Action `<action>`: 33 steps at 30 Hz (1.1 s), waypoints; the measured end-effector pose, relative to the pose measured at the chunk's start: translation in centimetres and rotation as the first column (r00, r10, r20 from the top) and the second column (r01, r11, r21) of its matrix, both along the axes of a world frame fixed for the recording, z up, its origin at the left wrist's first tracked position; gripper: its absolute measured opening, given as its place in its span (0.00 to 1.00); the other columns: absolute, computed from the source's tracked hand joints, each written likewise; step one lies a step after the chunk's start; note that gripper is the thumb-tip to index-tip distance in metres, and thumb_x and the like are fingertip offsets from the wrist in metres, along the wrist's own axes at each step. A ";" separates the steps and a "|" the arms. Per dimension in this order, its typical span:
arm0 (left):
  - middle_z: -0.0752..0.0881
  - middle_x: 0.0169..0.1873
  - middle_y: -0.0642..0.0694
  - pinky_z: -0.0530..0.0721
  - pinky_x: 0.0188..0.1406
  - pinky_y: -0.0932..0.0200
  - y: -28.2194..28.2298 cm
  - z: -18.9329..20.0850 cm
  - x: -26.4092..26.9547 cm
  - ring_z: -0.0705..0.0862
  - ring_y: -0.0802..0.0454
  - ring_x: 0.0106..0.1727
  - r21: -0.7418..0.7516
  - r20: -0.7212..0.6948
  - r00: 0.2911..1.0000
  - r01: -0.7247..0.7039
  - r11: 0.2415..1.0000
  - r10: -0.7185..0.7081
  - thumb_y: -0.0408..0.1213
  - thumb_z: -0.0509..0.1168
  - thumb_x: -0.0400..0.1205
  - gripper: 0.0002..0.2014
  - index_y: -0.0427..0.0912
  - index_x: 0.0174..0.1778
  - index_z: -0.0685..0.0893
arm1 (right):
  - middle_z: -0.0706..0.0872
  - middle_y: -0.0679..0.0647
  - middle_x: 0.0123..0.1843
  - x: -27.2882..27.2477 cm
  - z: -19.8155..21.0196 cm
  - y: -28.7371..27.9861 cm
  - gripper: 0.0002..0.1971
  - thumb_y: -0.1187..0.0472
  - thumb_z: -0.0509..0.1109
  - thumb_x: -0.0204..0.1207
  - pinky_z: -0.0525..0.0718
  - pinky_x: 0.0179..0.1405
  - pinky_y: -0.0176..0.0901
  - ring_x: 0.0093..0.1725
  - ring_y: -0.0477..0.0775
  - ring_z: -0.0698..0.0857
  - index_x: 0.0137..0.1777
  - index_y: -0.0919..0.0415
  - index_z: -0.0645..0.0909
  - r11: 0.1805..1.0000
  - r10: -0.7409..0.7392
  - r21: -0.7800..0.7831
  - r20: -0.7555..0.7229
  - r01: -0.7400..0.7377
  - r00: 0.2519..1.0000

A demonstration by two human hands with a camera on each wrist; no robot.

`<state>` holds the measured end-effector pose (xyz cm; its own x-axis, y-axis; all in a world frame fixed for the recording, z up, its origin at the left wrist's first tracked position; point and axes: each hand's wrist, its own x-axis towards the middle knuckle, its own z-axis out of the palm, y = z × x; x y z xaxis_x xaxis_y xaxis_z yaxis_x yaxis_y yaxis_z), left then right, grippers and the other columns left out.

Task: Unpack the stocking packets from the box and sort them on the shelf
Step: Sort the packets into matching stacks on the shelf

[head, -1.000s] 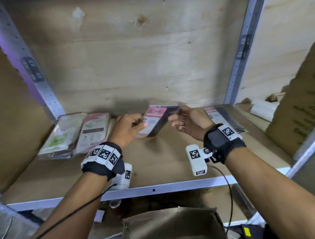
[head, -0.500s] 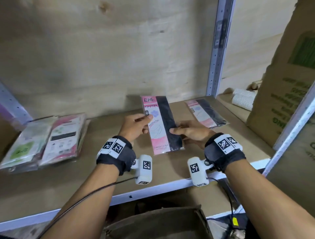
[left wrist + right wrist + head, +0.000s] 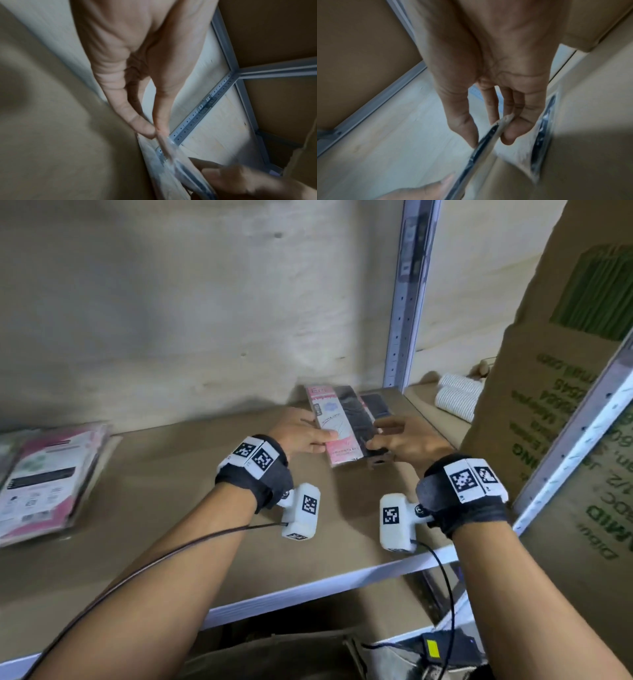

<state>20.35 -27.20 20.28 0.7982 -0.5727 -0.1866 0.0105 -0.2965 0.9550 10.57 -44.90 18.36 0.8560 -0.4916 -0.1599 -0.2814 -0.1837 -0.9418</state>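
Observation:
A pink and black stocking packet (image 3: 342, 422) hovers just above the back right of the wooden shelf (image 3: 171, 508), held flat between both hands. My left hand (image 3: 322, 437) pinches its left edge with thumb on top, seen close in the left wrist view as the left hand (image 3: 155, 132) on the packet (image 3: 173, 157). My right hand (image 3: 376, 438) pinches the right edge, shown in the right wrist view as the right hand (image 3: 489, 135) on the packet (image 3: 486, 146). A second like packet (image 3: 376, 405) lies on the shelf, partly under the held one, and shows as the second packet (image 3: 542, 128).
A stack of pink and green packets (image 3: 44, 474) lies at the shelf's left end. A grey metal upright (image 3: 404, 302) stands behind the held packet. A tall printed cardboard box (image 3: 548, 405) and white rolls (image 3: 455, 398) are to the right. An open cardboard box (image 3: 274, 655) sits below the shelf's front edge.
Both hands have carried the packet from the middle of the shelf to the back right, turning it flat and bringing it over the second packet. The view has swung right.

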 end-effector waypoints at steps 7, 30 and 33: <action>0.86 0.64 0.30 0.87 0.53 0.61 -7.0 -1.1 1.6 0.88 0.38 0.62 0.084 -0.022 1.000 -0.018 0.996 0.020 0.23 0.74 0.77 0.19 0.27 0.64 0.81 | 0.90 0.52 0.50 -0.8 -0.2 -3.2 0.17 0.62 0.81 0.66 0.88 0.54 0.48 0.48 0.51 0.88 0.55 0.53 0.84 0.949 -0.191 -0.253 0.006 0.187 0.981; 0.89 0.61 0.37 0.90 0.52 0.51 -10.1 -4.6 3.7 0.90 0.42 0.57 0.174 -0.114 0.993 0.015 0.985 0.006 0.27 0.76 0.76 0.21 0.35 0.65 0.83 | 0.87 0.61 0.57 -0.8 -0.1 -2.7 0.14 0.66 0.77 0.72 0.77 0.49 0.39 0.48 0.54 0.78 0.58 0.65 0.87 0.883 -0.266 -0.428 -0.120 0.192 0.956; 0.86 0.65 0.36 0.90 0.48 0.54 -10.0 -4.1 3.3 0.90 0.43 0.54 0.182 -0.116 0.993 0.021 0.983 0.000 0.29 0.74 0.78 0.20 0.35 0.67 0.82 | 0.87 0.60 0.57 -1.0 0.1 -2.7 0.15 0.63 0.77 0.72 0.77 0.48 0.40 0.49 0.54 0.79 0.59 0.63 0.87 0.885 -0.250 -0.430 -0.120 0.177 0.961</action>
